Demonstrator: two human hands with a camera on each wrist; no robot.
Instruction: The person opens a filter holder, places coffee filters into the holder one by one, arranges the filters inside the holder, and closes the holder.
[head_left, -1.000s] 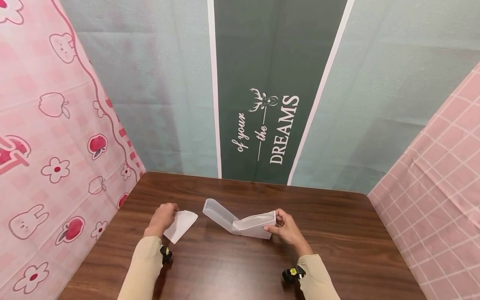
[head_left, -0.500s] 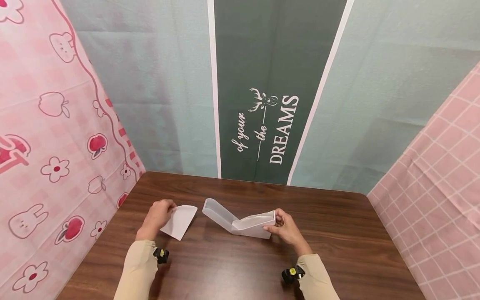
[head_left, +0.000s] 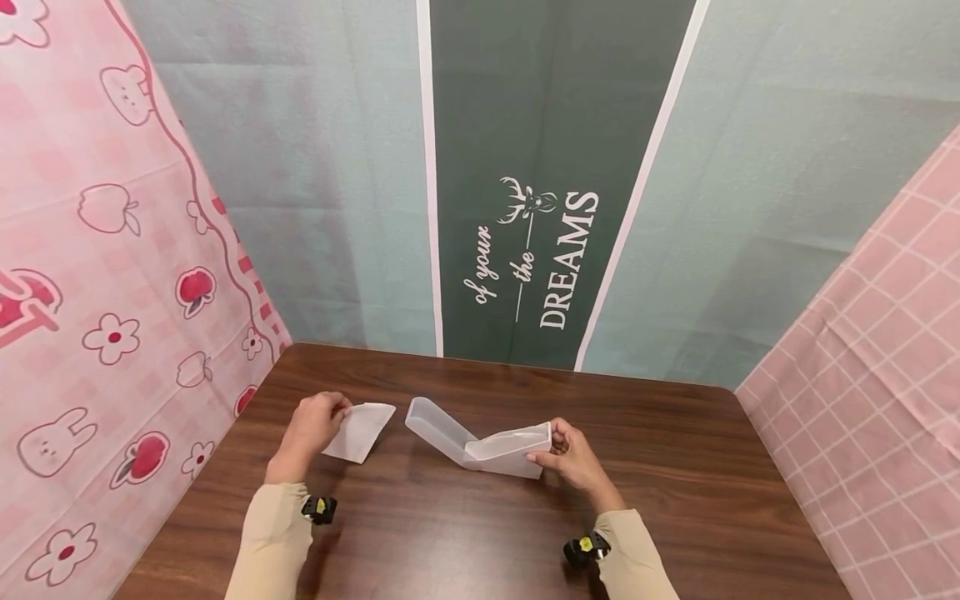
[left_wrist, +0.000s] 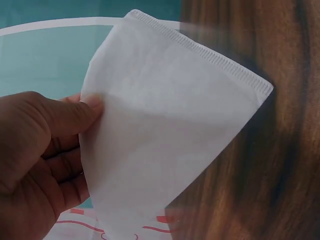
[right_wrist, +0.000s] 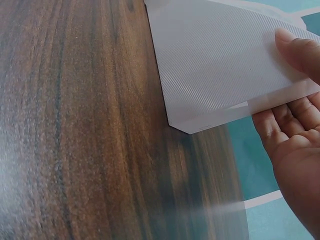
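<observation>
In the left wrist view, my left hand [left_wrist: 45, 145] pinches a white paper coffee filter [left_wrist: 155, 105] by its curved edge, the thumb lying on its face. The filter has a crimped seam along one straight side. My right hand [head_left: 573, 454] grips the right end of a translucent plastic box [head_left: 510, 461], which stands on the table with its hinged lid swung open to the left. White paper-like contents [head_left: 513, 437] show at the box's top opening. In the right wrist view, the thumb rests on the box's ribbed side [right_wrist: 215, 60], with fingers under its end.
The brown wooden table [head_left: 450, 542] has its far edge against a green-and-teal curtain [head_left: 517, 275] with white lettering. Pink patterned cloths hang at left [head_left: 112, 275] and right [head_left: 885, 375]. Black wrist cameras sit on both sleeves.
My left hand has moved a little left and away from me, turning the coffee filter so its lower corner has risen. The right hand and the box have stayed in place.
</observation>
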